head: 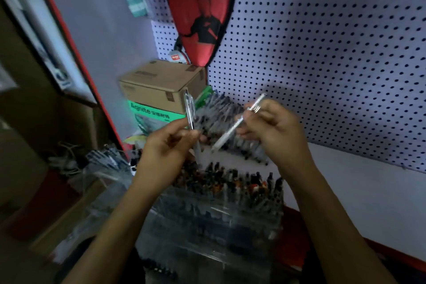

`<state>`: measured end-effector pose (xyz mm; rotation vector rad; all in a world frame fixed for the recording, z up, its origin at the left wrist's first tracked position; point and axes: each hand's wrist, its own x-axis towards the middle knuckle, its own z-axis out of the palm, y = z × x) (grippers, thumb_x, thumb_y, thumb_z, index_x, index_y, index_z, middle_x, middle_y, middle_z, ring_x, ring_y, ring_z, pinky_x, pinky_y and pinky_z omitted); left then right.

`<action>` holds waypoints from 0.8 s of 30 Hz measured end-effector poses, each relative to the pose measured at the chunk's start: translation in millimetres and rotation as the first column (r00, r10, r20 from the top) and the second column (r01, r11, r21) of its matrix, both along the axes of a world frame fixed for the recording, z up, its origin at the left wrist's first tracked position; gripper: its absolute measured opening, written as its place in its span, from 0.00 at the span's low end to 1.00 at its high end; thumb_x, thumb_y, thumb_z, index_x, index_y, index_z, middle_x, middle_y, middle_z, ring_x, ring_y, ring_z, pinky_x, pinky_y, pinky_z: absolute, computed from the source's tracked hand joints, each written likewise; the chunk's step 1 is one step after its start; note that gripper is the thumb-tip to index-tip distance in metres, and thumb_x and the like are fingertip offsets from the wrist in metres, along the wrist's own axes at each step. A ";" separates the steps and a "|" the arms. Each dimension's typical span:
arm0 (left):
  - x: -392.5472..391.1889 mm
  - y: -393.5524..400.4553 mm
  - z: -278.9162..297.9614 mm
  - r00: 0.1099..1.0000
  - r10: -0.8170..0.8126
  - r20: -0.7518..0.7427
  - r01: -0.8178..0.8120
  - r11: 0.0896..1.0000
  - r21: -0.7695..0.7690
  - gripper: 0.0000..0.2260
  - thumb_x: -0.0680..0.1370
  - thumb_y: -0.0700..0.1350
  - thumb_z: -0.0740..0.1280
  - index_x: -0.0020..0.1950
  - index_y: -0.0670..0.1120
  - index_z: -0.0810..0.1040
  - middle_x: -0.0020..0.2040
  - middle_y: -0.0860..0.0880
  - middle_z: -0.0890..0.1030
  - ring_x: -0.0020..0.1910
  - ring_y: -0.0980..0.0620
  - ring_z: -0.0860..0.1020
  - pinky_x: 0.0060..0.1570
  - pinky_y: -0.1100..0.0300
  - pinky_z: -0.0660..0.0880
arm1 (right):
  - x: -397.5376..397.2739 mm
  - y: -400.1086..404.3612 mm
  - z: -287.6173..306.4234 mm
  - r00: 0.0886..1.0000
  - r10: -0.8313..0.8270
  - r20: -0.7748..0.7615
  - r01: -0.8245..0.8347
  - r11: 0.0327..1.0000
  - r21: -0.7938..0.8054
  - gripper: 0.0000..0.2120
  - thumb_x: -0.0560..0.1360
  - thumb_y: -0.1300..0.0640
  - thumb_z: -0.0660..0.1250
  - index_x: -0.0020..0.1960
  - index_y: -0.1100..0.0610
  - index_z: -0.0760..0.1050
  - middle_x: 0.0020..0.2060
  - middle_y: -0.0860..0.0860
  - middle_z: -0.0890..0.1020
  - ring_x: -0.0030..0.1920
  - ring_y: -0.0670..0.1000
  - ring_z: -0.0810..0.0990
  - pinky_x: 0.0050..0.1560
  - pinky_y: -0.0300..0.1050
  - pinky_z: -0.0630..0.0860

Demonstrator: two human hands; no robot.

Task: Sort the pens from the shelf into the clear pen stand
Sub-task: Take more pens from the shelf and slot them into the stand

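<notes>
Each hand pinches one pen: the left hand [164,145] holds a clear pen [190,112] upright, the right hand [274,127] a white pen [239,121] slanting tip-down. Directly below both grips the clear pen stand [219,210] is already packed with rows of pens (caps up), so the sorting looks well advanced. Beyond the grips a heap of loose pens [230,122] remains on the shelf [359,182].

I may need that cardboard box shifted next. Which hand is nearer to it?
Left. The left hand, holding a pen, is just below and in front of the cardboard box. The right hand, holding another pen, is farther off to the box's right.
</notes>
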<state>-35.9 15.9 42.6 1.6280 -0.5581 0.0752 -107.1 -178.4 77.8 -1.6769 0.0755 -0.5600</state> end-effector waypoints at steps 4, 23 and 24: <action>-0.4 27.9 -1.4 0.991 0.132 -0.017 -0.133 0.978 -0.163 0.06 0.80 0.37 0.65 0.53 0.42 0.81 0.46 0.53 0.85 0.43 0.52 0.82 0.38 0.58 0.79 | 26.2 49.5 6.4 0.994 0.104 -0.033 -0.105 0.994 -0.018 0.05 0.80 0.62 0.64 0.45 0.58 0.76 0.36 0.52 0.83 0.37 0.52 0.84 0.41 0.45 0.83; 36.6 138.8 -57.8 0.793 0.610 0.003 -0.600 0.781 -0.174 0.06 0.80 0.41 0.66 0.56 0.44 0.77 0.49 0.49 0.83 0.50 0.54 0.82 0.51 0.52 0.80 | 135.2 174.2 -14.9 0.962 0.220 -0.160 -0.269 0.856 -0.441 0.03 0.77 0.56 0.68 0.46 0.56 0.77 0.35 0.51 0.84 0.38 0.54 0.83 0.43 0.57 0.81; 38.2 138.9 -60.4 0.798 0.603 0.001 -0.598 0.792 -0.125 0.05 0.79 0.42 0.67 0.54 0.47 0.78 0.47 0.51 0.83 0.49 0.55 0.82 0.50 0.56 0.79 | 138.1 176.8 -16.4 0.961 0.212 -0.179 -0.273 0.837 -0.474 0.03 0.77 0.56 0.68 0.46 0.55 0.77 0.35 0.51 0.84 0.38 0.54 0.83 0.41 0.55 0.81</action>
